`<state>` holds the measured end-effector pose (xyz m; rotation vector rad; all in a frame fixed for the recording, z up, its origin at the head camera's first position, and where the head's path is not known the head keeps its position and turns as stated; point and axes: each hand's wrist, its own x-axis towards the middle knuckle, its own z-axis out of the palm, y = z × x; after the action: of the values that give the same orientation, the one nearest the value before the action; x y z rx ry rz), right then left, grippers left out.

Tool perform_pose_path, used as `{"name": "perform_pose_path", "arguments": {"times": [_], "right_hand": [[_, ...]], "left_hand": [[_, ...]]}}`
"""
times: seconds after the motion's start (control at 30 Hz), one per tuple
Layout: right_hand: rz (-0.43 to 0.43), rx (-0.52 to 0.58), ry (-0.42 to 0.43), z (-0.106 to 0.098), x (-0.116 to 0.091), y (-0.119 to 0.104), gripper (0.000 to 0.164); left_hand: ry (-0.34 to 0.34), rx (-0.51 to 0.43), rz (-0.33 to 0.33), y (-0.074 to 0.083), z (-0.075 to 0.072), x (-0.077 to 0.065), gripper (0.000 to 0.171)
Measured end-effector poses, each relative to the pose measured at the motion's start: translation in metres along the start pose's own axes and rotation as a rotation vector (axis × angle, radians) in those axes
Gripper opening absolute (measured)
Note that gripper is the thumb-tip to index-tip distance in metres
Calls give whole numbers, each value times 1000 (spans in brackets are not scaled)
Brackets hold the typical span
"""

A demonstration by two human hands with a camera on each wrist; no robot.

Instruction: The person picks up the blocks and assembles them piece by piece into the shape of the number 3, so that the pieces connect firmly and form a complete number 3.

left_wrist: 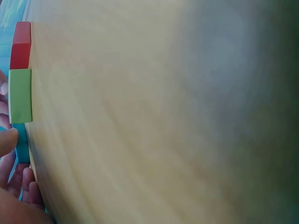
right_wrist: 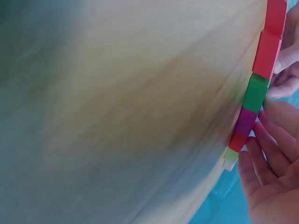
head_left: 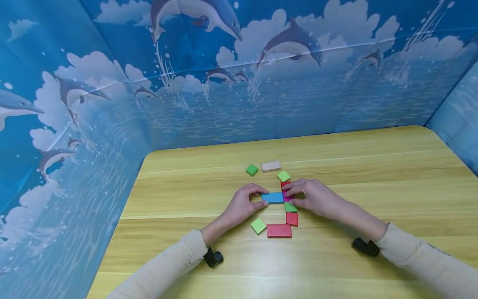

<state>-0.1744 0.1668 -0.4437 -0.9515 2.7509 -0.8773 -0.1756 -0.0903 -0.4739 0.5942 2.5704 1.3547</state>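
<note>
My left hand point(head_left: 240, 204) pinches the left end of a flat blue rectangular block point(head_left: 275, 198) between thumb and fingers. The block's right end meets a column of small square blocks. In that column my right hand point(head_left: 319, 198) holds a purple block point(head_left: 288, 199), thumb at its near side and fingertips at its far side, partly covering it. Just beyond is a red block point(head_left: 285, 183), overlapped by the fingers. On the near side comes a green block point(head_left: 291, 208), then a red square block point(head_left: 292, 219). The right wrist view shows the purple block point(right_wrist: 246, 121) edge-on in the row.
Nearer me lie a red rectangular block point(head_left: 279, 231) and a light green block point(head_left: 258, 226) turned at an angle. Past the column sit another light green block point(head_left: 284, 176), a pale rectangular block point(head_left: 271, 166) and a green block point(head_left: 252, 170). A dolphin-print curtain point(head_left: 239, 112) hangs behind the wooden table point(head_left: 186, 178).
</note>
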Motion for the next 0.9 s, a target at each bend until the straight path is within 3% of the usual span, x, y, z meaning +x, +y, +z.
{"name": "perform_pose_path", "arguments": {"times": [0.27, 0.53, 0.9], "right_hand": [[14, 27, 10, 0, -3, 2, 36], [-24, 27, 15, 1, -3, 3, 32], [42, 56, 14, 2, -3, 3, 31]], "left_hand": [[-6, -2, 2, 1, 1, 1, 24], [-18, 13, -4, 5, -2, -1, 25], [-42, 45, -4, 12, -5, 1, 25]]}}
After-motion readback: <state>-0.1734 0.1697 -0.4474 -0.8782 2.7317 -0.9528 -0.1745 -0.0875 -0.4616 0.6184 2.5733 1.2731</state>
